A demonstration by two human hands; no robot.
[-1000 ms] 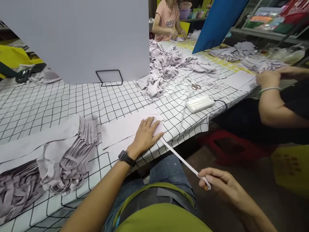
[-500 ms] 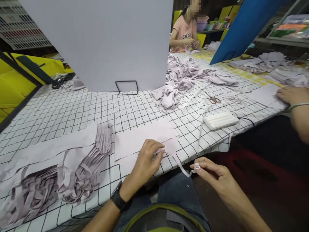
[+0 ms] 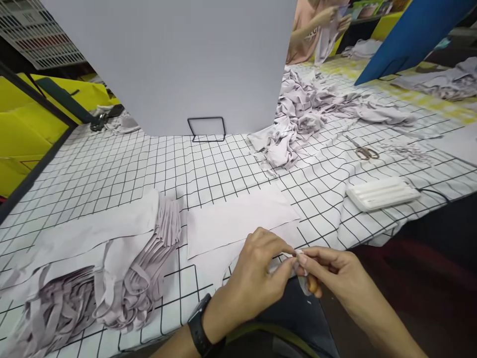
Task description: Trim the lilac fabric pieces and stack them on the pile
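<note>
Over the table's front edge my two hands meet fingertip to fingertip. My left hand (image 3: pixel 257 273) is closed in a pinch on a narrow pale fabric strap (image 3: pixel 303 285). From the right, my right hand (image 3: pixel 335 271) pinches the same strap; a small whitish bit shows between the fingertips, too covered to make out fully. Beside my left hand a flat pale pink fabric panel (image 3: pixel 238 216) lies on the table, its front part hidden by that hand. Further left sits a thick stack of folded fabric pieces (image 3: pixel 97 231) with looped straps hanging at its front.
Scissors (image 3: pixel 362 149) and a white rectangular device (image 3: pixel 383 194) with a black cable lie to the right on the checked tablecloth (image 3: pixel 164 161). Behind are a heap of fabric pieces (image 3: pixel 305 109), a large grey board (image 3: pixel 167 64) and a blue board (image 3: pixel 410 40). A co-worker (image 3: pixel 309 30) handles fabric beyond.
My left hand has left the fabric panel and moved right to my right hand, which held a small buckle on the strap. The view has shifted; the co-worker has raised a fabric piece.
</note>
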